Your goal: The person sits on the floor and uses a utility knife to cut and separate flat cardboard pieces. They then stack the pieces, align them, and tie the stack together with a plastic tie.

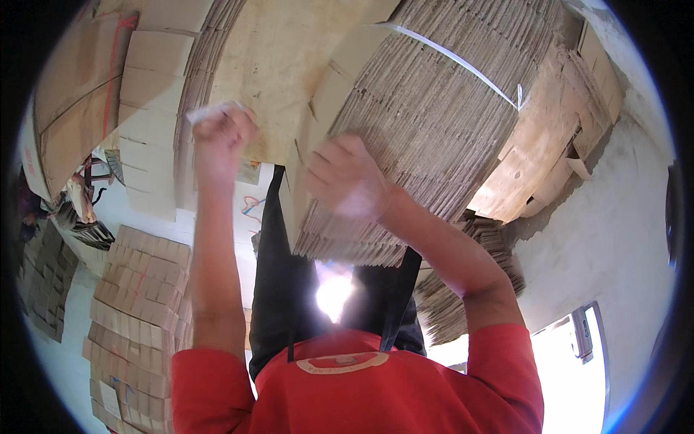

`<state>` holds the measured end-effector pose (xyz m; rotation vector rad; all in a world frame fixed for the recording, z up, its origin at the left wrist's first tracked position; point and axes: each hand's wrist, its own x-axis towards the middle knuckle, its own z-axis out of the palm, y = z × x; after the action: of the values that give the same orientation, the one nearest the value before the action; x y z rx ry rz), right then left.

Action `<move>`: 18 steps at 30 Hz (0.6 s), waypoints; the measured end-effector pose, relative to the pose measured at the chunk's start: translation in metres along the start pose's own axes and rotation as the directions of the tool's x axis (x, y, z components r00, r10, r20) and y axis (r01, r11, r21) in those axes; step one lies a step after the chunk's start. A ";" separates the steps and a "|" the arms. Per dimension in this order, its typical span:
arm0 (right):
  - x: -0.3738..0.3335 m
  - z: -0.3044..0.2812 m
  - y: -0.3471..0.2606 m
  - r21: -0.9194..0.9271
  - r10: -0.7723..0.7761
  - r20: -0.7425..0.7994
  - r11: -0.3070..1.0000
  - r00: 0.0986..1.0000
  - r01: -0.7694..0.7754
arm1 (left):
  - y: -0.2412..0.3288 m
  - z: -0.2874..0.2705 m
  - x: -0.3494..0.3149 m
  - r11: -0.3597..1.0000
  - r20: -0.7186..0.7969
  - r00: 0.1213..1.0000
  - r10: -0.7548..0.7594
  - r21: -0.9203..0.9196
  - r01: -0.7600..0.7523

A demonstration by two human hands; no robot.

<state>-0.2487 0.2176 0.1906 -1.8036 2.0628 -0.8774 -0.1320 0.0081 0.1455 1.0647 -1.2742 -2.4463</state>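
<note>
A thick stack of flat cardboard sheets (pixel 426 123), edges showing, lies in front of me. A white strap (pixel 455 58) runs across its far part, with a small upright end at the right. My left hand (pixel 225 130) is raised left of the stack, its fingers closed around a small whitish piece (pixel 206 113), too blurred to name. Over the near left part of the stack is my right hand (pixel 347 177), fingers curled in. It is smeared by motion, and whatever it may hold is hidden.
A wooden board (pixel 278 65) lies beyond my hands. Folded cardboard stands at the left (pixel 155 94), and a tall pile of cartons (pixel 137 325) is at the lower left. More cardboard (pixel 535 137) leans by the white wall (pixel 600 210) on the right.
</note>
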 end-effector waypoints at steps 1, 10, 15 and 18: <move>-0.001 -0.001 0.001 0.004 -0.005 0.012 1.000 1.000 0.004 | 0.011 0.036 -0.022 0.994 0.012 0.999 0.032 0.107 -0.033; -0.072 -0.054 -0.014 0.010 0.371 -0.290 0.923 0.882 -0.385 | 0.047 0.139 -0.082 0.658 0.607 0.792 0.070 0.569 -0.494; -0.173 -0.072 -0.014 0.465 0.959 -0.285 0.127 -0.013 -0.876 | 0.039 0.169 -0.079 0.542 0.753 0.656 0.039 0.536 -0.647; -0.180 -0.066 -0.019 0.641 0.997 0.071 -0.076 -0.040 -0.764 | 0.039 0.210 -0.085 0.637 0.862 0.506 0.030 0.373 -0.674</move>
<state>-0.2357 0.4076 0.2196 0.5060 2.2165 -1.1377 -0.2171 0.1573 0.2973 -0.4775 -2.4838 -2.0719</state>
